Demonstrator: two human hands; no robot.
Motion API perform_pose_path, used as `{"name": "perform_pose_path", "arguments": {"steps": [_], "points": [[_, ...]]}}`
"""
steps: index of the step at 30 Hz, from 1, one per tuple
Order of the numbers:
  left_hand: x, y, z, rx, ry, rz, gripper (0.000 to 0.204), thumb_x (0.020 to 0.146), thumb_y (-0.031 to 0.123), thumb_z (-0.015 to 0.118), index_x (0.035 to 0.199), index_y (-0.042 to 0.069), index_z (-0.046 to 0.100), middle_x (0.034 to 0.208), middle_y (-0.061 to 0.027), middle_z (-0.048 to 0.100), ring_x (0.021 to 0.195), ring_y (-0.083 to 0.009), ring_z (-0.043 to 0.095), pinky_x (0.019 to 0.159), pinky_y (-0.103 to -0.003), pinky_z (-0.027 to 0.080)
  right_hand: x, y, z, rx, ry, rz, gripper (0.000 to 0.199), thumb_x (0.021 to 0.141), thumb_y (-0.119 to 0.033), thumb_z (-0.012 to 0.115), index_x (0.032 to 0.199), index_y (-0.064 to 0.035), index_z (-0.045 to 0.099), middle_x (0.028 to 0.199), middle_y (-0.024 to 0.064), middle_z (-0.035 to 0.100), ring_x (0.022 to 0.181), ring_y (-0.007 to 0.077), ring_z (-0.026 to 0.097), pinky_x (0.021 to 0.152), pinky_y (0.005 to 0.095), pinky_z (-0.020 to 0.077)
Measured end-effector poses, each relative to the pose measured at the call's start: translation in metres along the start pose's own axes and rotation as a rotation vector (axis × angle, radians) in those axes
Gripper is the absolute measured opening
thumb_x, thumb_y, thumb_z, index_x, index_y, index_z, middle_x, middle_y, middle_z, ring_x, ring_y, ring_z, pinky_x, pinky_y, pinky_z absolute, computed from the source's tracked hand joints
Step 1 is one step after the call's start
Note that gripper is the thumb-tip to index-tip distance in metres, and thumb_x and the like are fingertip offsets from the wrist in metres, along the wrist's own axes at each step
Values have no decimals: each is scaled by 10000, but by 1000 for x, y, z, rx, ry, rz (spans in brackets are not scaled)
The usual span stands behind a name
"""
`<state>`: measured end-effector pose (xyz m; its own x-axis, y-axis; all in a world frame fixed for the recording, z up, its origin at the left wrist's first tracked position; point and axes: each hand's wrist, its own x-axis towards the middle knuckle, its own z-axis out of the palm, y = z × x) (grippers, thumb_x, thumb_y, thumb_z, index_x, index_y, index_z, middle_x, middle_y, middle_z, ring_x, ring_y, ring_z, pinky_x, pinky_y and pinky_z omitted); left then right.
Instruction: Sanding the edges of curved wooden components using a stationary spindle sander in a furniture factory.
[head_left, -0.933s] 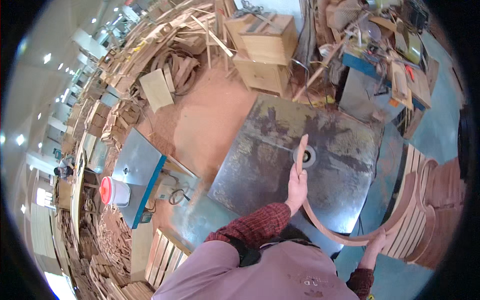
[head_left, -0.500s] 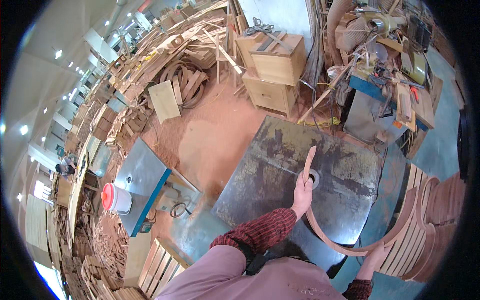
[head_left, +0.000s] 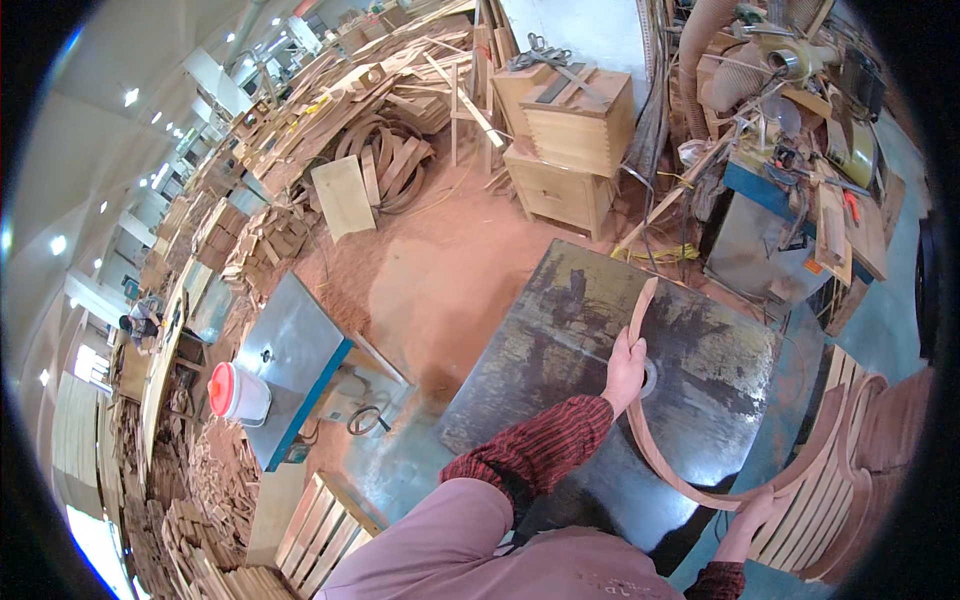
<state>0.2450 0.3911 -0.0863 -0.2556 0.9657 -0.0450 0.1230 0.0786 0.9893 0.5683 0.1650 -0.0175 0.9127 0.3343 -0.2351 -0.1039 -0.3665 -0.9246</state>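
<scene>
A curved wooden strip (head_left: 655, 462) arcs from the metal-topped work table (head_left: 560, 330) round toward my right. My left hand (head_left: 625, 370) is closed round the strip near its far end, just left of a round collar (head_left: 650, 377) set in the tabletop. The strip's tip sticks out beyond my fingers, pointing away from me. At the near right, past the table's edge, my right hand (head_left: 757, 518) grips the strip's lower bend; its fingers are partly hidden. What lies under my left palm cannot be seen.
Slatted wood (head_left: 800, 520) and stacked curved pieces (head_left: 880, 450) stand at the right. Left is a blue-edged machine table (head_left: 300, 345) bearing a white bucket (head_left: 240, 395) with a red lid. Wooden drawer boxes (head_left: 570, 150) stand beyond. Sawdust (head_left: 440, 290) covers the floor; a person (head_left: 140, 322) is far left.
My left hand and the strip have slid farther away across the tabletop, so the tip reaches farther past the collar. My right hand keeps its hold. The whole view has shifted slightly.
</scene>
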Motion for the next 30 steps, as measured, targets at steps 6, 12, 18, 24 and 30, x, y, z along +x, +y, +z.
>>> {"name": "perform_pose_path", "arguments": {"steps": [6, 12, 18, 24, 30], "points": [[44, 12, 2, 83, 61, 102, 346, 1085, 243, 500, 1329, 2, 543, 910, -74, 575, 837, -175, 554, 779, -336, 481, 31, 23, 37, 24, 28, -74, 651, 927, -45, 518, 1541, 94, 356, 1488, 259, 509, 1310, 368, 562, 1104, 418, 429], [89, 12, -17, 80, 124, 96, 332, 1075, 235, 504, 1298, -6, 554, 868, -100, 583, 786, -218, 574, 750, -381, 499, 46, 12, 97, -17, 11, -171, 640, 896, -49, 527, 1505, 105, 406, 1461, 224, 531, 1302, 340, 557, 1115, 365, 398], [110, 69, -39, 59, -43, -86, 528, 1059, 273, 520, 1458, -70, 483, 1219, -288, 670, 1154, -398, 665, 1011, -427, 499, 48, 1, 132, 34, -17, -183, 617, 926, -25, 537, 1523, 69, 410, 1464, 232, 541, 1321, 352, 563, 1127, 395, 401], [146, 23, -67, 31, 143, -29, 398, 1062, 248, 531, 1345, -27, 580, 1085, -199, 709, 999, -305, 677, 902, -406, 516, 30, -25, 191, -23, -79, -164, 569, 916, -40, 574, 1462, 60, 448, 1354, 218, 588, 1184, 346, 611, 1050, 413, 444], [157, 19, -118, -3, 310, 30, 360, 1062, 226, 530, 1311, -25, 596, 1117, -169, 705, 1038, -255, 657, 933, -388, 506, 27, -27, 256, -83, -158, -294, 562, 890, -39, 619, 1428, 65, 492, 1307, 223, 633, 1124, 342, 644, 1013, 401, 470]]}}
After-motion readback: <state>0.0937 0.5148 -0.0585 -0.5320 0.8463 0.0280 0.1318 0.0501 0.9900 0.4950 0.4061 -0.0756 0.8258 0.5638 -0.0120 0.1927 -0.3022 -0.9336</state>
